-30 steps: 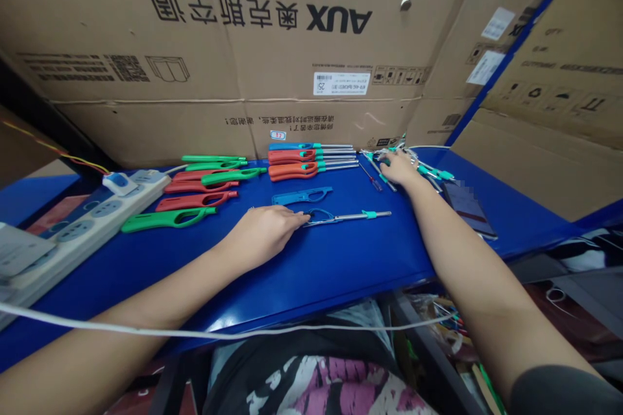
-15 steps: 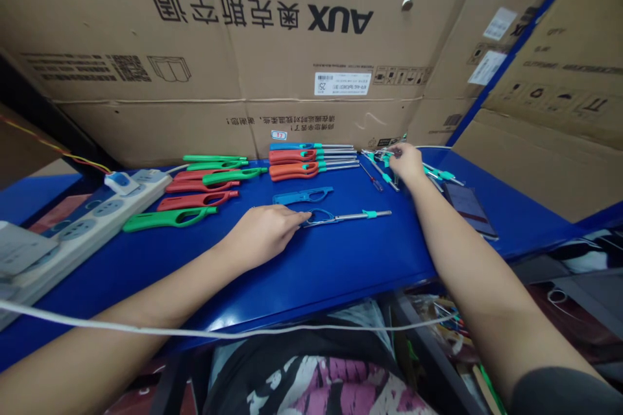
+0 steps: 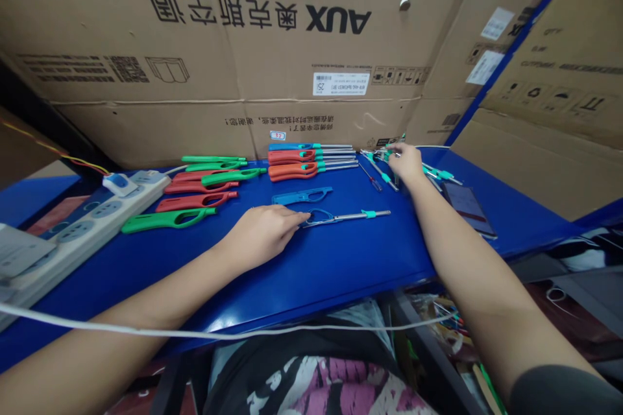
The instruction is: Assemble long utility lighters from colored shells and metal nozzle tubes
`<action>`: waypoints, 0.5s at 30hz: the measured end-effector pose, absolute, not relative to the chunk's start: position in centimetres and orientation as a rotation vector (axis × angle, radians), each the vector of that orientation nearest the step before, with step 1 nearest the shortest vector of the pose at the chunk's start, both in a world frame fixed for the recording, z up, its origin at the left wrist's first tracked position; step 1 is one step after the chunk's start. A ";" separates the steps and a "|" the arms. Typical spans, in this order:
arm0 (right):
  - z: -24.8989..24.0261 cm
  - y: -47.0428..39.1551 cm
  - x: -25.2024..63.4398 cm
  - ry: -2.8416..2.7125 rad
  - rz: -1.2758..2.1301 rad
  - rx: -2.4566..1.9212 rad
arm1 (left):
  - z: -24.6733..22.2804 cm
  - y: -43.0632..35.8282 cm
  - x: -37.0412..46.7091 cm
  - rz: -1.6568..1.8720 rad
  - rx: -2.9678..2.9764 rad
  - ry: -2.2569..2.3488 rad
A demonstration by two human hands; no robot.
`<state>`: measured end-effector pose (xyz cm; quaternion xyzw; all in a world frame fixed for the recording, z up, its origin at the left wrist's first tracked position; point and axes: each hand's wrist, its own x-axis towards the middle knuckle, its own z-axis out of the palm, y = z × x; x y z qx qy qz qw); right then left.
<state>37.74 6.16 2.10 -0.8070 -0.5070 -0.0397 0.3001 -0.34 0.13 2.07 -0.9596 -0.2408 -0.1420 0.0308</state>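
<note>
My left hand (image 3: 267, 230) is closed on the handle end of a blue lighter half-shell (image 3: 318, 213), which lies on the table with a metal tube (image 3: 350, 216) and a teal trigger in it. Just behind it rests a second blue half-shell (image 3: 302, 196). At the back, my right hand (image 3: 407, 162) has its fingers pinched together among a pile of metal lighter tubes with teal triggers (image 3: 384, 175); what sits between the fingertips is too small to make out. A small screwdriver (image 3: 374, 180) lies left of that pile.
Several lighters with orange, red and blue handles (image 3: 292, 172) lie in a row by the cardboard wall (image 3: 195, 117). Green and red shells (image 3: 182, 219) are further left, beside a white power strip (image 3: 92, 220). A dark flat notebook-like item (image 3: 470, 207) lies right. A white cable (image 3: 233, 335) crosses in front.
Almost nothing differs. My right fingers have shifted slightly within the pile of tubes; my left hand stays on the blue half-shell.
</note>
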 end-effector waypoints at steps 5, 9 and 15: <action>2.9 6.3 36.7 -1.266 0.076 -1.772 | 2.2 0.1 -0.4 -0.409 -2.954 -0.759; 3.1 6.4 35.5 -1.197 0.309 -1.559 | 2.4 -0.2 -0.4 -0.373 -2.966 -0.789; 3.6 5.8 33.4 -1.170 0.553 -1.349 | 2.5 -0.3 -0.4 -0.387 -2.982 -0.781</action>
